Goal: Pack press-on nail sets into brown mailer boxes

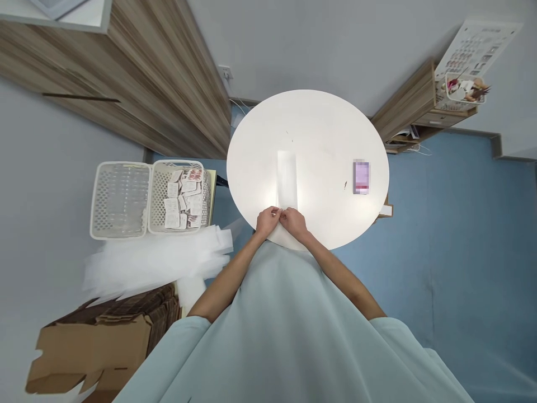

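Observation:
A long, narrow, translucent white plastic bag or sleeve (pixel 287 178) lies flat on the white table (pixel 323 123), stretching away from me. At its near end my left hand (pixel 267 222) and my right hand (pixel 295 223) meet, nearly touching, with thumbs and fingers pinched together on its edge. The fingertips hide that edge, so how far it is parted cannot be made out. To the right on the tabletop lies a blurred purple-pink rectangular item (pixel 361 177), apart from both hands.
Left of the table are a white basket of small printed packets (pixel 183 196), a basket of clear plastic items (pixel 123 196), a pile of translucent white sleeves (pixel 159 260) and folded cardboard boxes (pixel 92 347). A wooden cabinet (pixel 168 73) stands behind left, a shelf unit (pixel 411 106) at right.

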A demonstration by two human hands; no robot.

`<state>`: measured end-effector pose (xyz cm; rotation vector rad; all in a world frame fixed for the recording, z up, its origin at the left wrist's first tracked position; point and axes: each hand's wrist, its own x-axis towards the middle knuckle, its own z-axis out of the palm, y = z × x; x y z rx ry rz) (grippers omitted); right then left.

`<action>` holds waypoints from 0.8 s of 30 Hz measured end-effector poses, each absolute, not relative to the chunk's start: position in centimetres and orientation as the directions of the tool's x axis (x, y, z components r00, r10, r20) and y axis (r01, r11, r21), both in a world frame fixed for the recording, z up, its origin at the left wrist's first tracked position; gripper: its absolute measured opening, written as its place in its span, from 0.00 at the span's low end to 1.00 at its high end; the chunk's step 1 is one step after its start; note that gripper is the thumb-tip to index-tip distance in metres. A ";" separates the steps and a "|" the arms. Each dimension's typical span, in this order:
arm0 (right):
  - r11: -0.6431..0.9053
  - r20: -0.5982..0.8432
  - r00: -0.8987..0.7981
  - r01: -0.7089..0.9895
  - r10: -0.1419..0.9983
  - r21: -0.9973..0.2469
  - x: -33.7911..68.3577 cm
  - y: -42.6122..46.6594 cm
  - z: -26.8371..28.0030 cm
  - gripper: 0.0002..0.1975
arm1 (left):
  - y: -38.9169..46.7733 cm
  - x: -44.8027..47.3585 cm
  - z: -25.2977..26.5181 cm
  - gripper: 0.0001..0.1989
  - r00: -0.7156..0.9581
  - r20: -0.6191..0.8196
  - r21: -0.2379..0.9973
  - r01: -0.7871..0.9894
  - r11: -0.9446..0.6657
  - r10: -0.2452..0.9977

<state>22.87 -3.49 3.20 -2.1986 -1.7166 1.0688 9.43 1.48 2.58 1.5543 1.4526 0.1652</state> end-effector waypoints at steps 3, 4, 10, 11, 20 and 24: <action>-0.325 -0.449 0.065 0.783 0.891 -0.531 22.7 -3.6 3.0 0.12 | 1.7 9.6 2.2 0.08 0.266 -0.497 0.667 0.726 0.168 0.826; -0.329 -0.450 0.063 0.773 0.891 -0.542 22.8 -3.7 3.0 0.10 | 1.8 9.6 2.0 0.08 0.260 -0.498 0.655 0.738 0.163 0.827; -0.437 -0.398 0.229 0.685 0.888 -0.583 25.4 -4.5 3.6 0.08 | 2.2 9.5 1.4 0.09 0.194 -0.499 0.578 0.801 0.158 0.845; -0.463 -0.390 0.270 0.668 0.880 -0.583 26.1 -4.6 3.6 0.09 | 2.2 9.5 1.4 0.08 0.190 -0.506 0.566 0.809 0.158 0.842; -0.685 -0.590 0.372 0.539 0.716 -0.491 28.0 -4.5 2.6 0.12 | 2.0 10.3 2.2 0.07 0.208 -0.553 0.451 0.889 0.080 0.807; -0.722 -0.606 0.406 0.495 0.684 -0.484 26.7 -4.3 2.0 0.10 | 2.0 10.9 2.4 0.07 0.199 -0.552 0.377 0.926 0.030 0.810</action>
